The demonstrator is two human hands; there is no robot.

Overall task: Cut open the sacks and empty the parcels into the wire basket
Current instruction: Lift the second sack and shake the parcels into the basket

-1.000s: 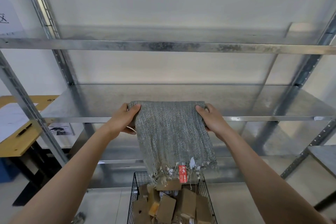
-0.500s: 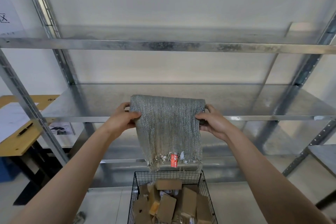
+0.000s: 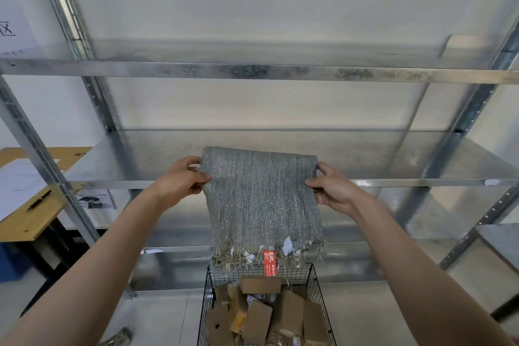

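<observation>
A grey woven sack (image 3: 261,199) hangs flat and limp, folded over at its top, with its frayed cut end and a red tag (image 3: 270,261) pointing down. My left hand (image 3: 179,181) grips its upper left edge and my right hand (image 3: 331,187) grips its upper right edge. Directly below stands the black wire basket (image 3: 207,289), holding several brown cardboard parcels (image 3: 257,320). The sack's fringe hangs just above the basket's far rim.
A galvanised metal shelving rack (image 3: 252,71) fills the view behind the sack, with a bare shelf (image 3: 393,157) at hand height. A wooden table (image 3: 33,213) with papers and a pen stands at the left. Pale floor surrounds the basket.
The sack has been lifted and drawn up so its fringe is clear of the parcels. My thumbs now pinch its front near the fold.
</observation>
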